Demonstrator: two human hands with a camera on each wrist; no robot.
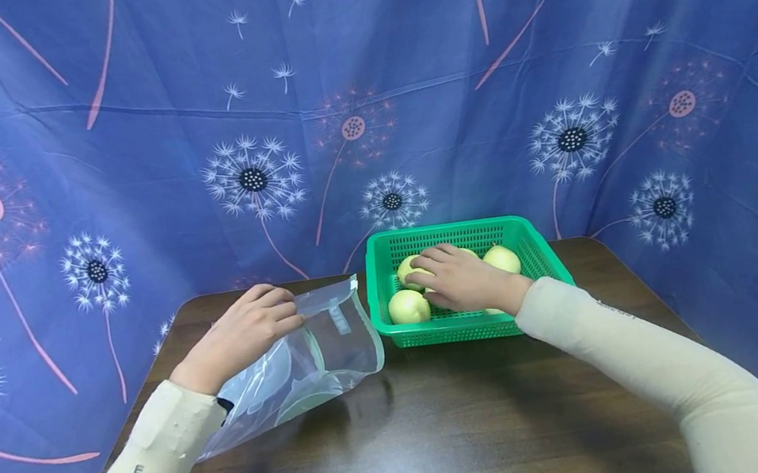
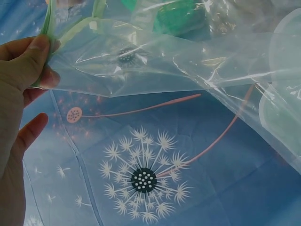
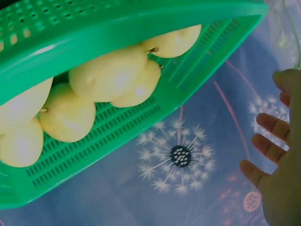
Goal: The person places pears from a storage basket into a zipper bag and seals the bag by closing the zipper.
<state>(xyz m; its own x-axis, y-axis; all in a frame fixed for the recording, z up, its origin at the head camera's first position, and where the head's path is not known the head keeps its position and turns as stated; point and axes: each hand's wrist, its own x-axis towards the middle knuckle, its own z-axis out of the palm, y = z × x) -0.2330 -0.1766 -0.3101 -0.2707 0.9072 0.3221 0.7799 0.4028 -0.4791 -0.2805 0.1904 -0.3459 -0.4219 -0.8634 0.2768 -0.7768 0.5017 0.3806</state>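
Observation:
My left hand [image 1: 251, 329] pinches the rim of a clear plastic bag [image 1: 305, 382], thumb against fingers in the left wrist view. The bag [image 2: 141, 61] slants over the table with its pale green-edged mouth toward the basket. Several pale yellow pears [image 1: 408, 308] lie in a green perforated basket [image 1: 463, 328]. Above the pears is my right hand [image 1: 464, 280], its fingers loosely bent and spread. The right wrist view shows that hand [image 3: 282, 155] with nothing between the fingers, apart from the pears [image 3: 68, 113]. Its palm hides some pears in the head view.
The brown wooden table [image 1: 413, 440] carries the bag at left and the basket at back right. Behind and at both sides hangs a blue cloth [image 1: 311, 157] with dandelion prints, close to the table's back edge.

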